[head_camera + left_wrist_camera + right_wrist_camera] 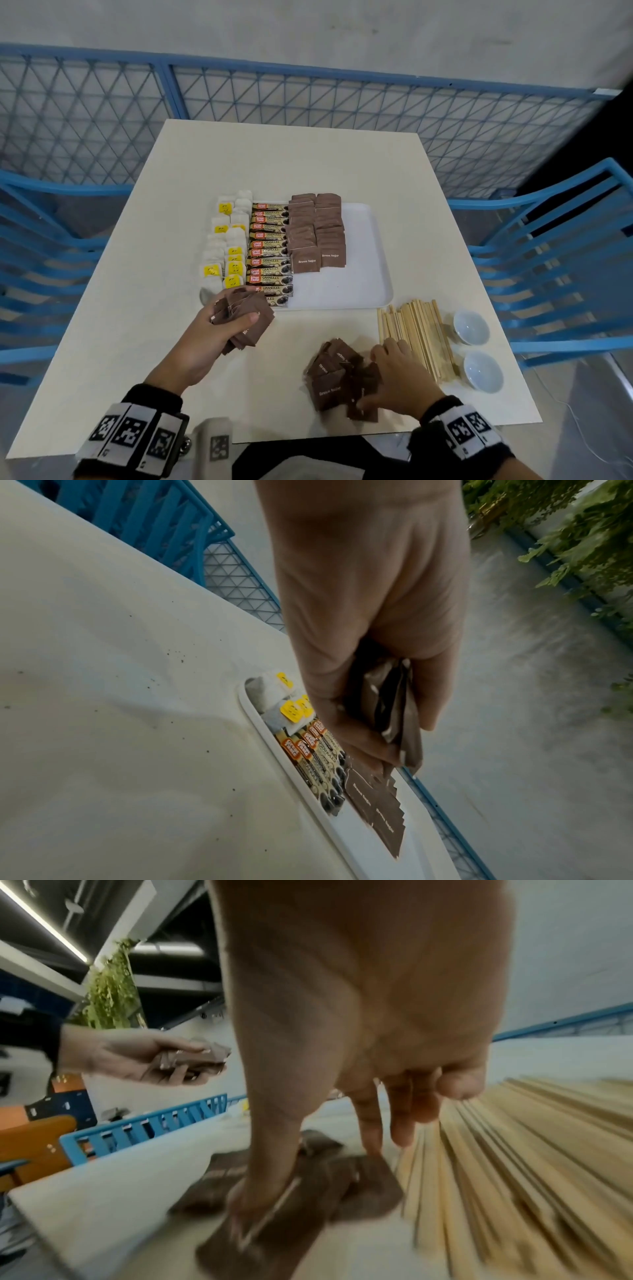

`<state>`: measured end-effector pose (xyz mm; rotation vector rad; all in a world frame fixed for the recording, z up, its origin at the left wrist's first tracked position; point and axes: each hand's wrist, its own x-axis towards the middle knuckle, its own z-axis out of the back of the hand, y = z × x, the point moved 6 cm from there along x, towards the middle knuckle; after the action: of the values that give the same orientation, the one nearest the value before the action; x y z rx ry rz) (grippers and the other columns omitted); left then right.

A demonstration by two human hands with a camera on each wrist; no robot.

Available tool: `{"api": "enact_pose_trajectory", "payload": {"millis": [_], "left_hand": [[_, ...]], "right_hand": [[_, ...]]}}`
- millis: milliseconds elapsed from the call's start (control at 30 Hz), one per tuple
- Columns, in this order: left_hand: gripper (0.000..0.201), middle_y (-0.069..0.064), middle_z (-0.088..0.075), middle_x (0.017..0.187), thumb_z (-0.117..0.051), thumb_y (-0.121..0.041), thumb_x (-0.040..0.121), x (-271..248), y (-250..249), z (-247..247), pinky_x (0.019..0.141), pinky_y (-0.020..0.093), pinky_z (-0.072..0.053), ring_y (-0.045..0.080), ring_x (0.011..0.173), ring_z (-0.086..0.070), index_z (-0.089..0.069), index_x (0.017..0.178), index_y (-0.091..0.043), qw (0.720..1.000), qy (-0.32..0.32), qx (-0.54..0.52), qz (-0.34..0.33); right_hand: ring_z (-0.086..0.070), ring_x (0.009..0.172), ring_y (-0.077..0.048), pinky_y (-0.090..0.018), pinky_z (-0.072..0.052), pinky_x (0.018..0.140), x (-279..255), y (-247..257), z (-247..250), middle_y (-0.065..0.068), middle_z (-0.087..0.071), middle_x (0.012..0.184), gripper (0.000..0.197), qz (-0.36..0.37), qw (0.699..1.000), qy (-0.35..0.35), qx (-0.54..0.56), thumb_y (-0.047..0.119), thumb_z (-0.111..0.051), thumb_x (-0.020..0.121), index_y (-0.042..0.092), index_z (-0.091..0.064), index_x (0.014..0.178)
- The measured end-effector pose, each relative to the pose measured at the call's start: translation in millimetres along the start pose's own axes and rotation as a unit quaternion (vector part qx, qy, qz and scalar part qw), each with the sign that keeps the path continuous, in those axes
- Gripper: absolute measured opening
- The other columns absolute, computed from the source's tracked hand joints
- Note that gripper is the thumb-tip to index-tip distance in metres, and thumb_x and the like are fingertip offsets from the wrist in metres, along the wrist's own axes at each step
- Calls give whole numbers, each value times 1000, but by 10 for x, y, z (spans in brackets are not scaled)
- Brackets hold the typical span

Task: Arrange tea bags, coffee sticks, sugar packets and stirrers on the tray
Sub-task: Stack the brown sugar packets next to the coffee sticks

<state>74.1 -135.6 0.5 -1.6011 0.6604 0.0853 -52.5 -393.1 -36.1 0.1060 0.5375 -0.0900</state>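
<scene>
A white tray (359,246) holds rows of tea bags (226,246) with yellow tags, coffee sticks (270,250) and two columns of brown sugar packets (317,233); its right part is bare. My left hand (239,325) hovers by the tray's near left corner and grips a stack of sugar packets (253,329), seen close in the left wrist view (394,710). My right hand (371,377) rests spread on a loose pile of sugar packets (335,380) on the table, thumb and index touching packets (359,1185). Wooden stirrers (421,335) lie just right of it.
Two small white bowls (471,327) (483,371) stand right of the stirrers near the table's right edge. Blue slatted chairs (41,260) (555,260) flank the table, and a blue mesh fence (308,99) runs behind it.
</scene>
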Motion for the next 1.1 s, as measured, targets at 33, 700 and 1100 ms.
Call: {"api": "enact_pose_trajectory", "payload": {"millis": [33,700,1100], "left_hand": [[39,-3,-70,88,-64,-4,84,2,-1,3,53,23,-42,17,70,-56,-59,118,-22,1000,0,2,0],[67,4,-69,94,-81,-32,50,31,-63,-169,62,31,-32,27,80,-50,-62,114,-27,997,70,-27,12],[86,2,-73,100,-93,-47,33,-49,-293,-293,62,26,-55,15,81,-69,-64,111,-24,987,125,-97,-5]], "right_hand": [[-38,110,-19,-31,-38,98,-16,18,-26,-1,-41,121,76,-3,1000,-10,-6,69,-60,68,16,-42,121],[-67,81,-11,-20,-53,69,-123,125,681,0,-70,89,19,-20,835,-91,542,17,-73,79,19,-61,94],[-63,74,-21,-33,-58,65,188,990,949,-17,-58,88,21,41,708,-99,698,0,-66,82,-8,-46,83]]}}
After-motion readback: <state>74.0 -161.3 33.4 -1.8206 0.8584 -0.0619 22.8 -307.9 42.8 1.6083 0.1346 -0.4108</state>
